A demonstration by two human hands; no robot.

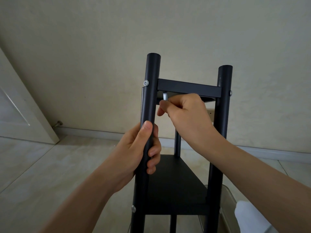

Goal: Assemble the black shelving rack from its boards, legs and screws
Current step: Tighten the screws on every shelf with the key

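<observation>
Two hands are engaged on the black rack, which stands upright on the tiled floor at centre frame. Left hand is wrapped around the near left leg at mid-height. Right hand pinches a silver hex key just under the top board. Screws show at the leg joints.

White door, doorstop, tiled floor.
</observation>
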